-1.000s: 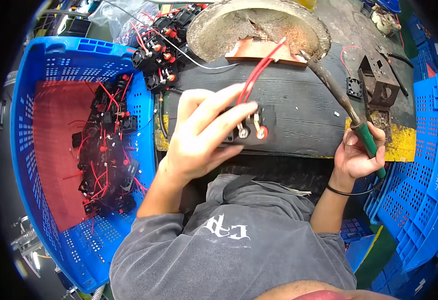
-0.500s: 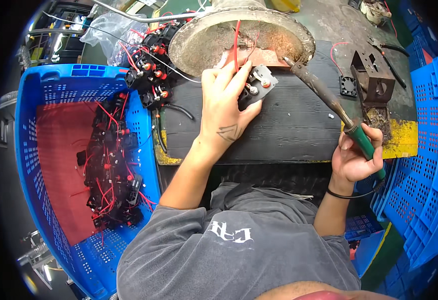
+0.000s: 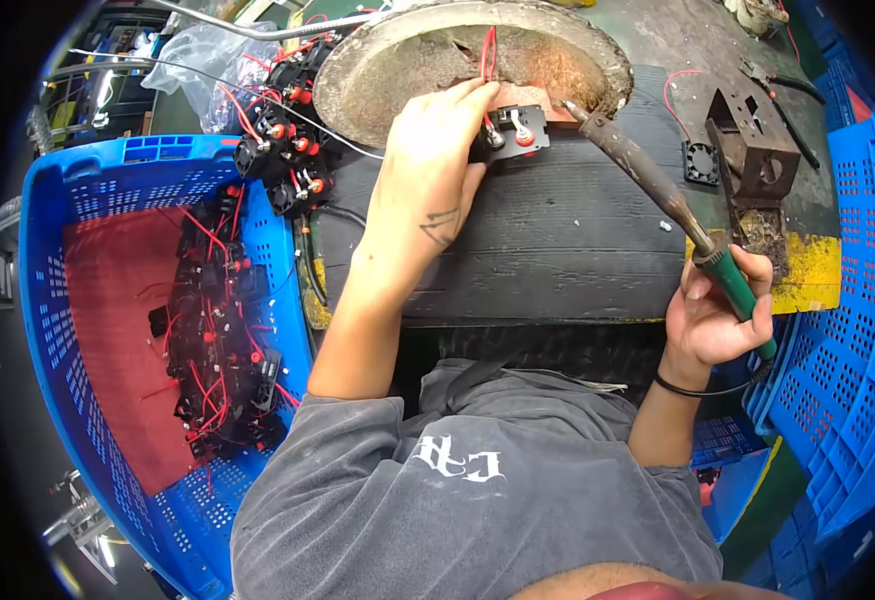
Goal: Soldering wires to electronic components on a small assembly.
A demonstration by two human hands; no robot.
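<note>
My left hand (image 3: 428, 165) is closed around a small dark part (image 3: 530, 135) with two terminals, one of them beside a red base. Thin red wires (image 3: 490, 50) rise by its fingertips in front of the stained round hood (image 3: 353, 95). How the wires join the part is hidden by the fingers. In my right hand (image 3: 706, 325) is a soldering iron (image 3: 648, 180), gripped by its green handle. Its tip points up and left, just right of the part and apart from it. Behind the part lies a copper-coloured piece (image 3: 523, 97).
A small black fan (image 3: 701, 161) lies right of the iron, beside a rusty metal stand (image 3: 753, 145) and pliers (image 3: 793, 120). Left of the hood are piled fan units (image 3: 283, 150). Blue crates (image 3: 148, 152) flank the table; the left one holds several wired black units.
My left hand has shifted slightly left, and the part has turned in it. The red wires now stand closer together. My right hand keeps the iron almost where it was.
</note>
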